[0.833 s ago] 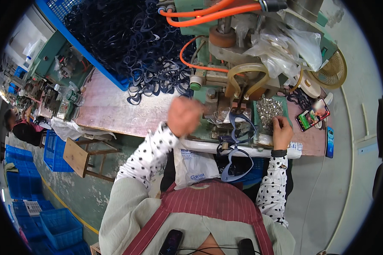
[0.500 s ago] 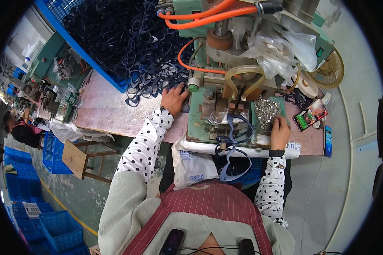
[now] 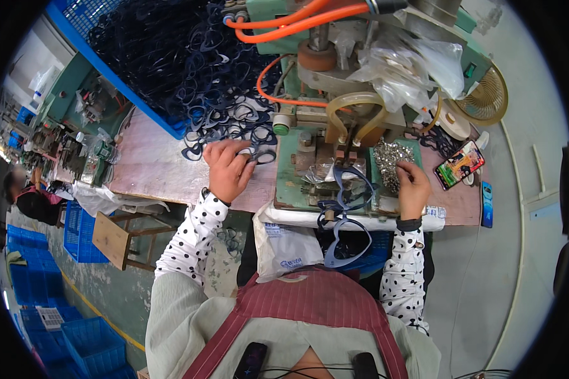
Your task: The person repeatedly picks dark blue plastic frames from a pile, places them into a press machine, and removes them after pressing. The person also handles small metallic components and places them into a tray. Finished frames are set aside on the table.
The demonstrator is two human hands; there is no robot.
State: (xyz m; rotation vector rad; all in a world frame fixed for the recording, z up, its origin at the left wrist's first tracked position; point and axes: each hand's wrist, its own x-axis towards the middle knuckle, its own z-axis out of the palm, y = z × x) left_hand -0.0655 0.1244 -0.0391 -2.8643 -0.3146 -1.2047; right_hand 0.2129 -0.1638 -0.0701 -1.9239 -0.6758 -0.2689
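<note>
My left hand (image 3: 229, 169) is over the pink tabletop left of the press, its fingers curled round one end of a dark blue glasses frame (image 3: 267, 156); the other end sticks out past the fingertips. More such frames (image 3: 224, 123) lie loose just beyond. My right hand (image 3: 415, 191) is at the near edge of a heap of small shiny metal parts (image 3: 391, 158), thumb and fingers pinched together. Whatever is between them is too small to make out. Between my hands, blue heart-shaped glasses frames (image 3: 348, 243) hang at the front of the green press (image 3: 289, 189).
A blue crate (image 3: 123, 88) piled with dark frames stands at the back left. Orange hoses (image 3: 297, 28) and plastic bags (image 3: 411, 69) hang around the press. A phone (image 3: 459, 165) and a small fan (image 3: 487, 98) are at right. A wooden stool (image 3: 110, 240) stands at left.
My left hand has drawn back left and nearer, from lying flat beside the press to curled fingers. My right hand stays at the metal parts, its fingers shifted slightly left and farther.
</note>
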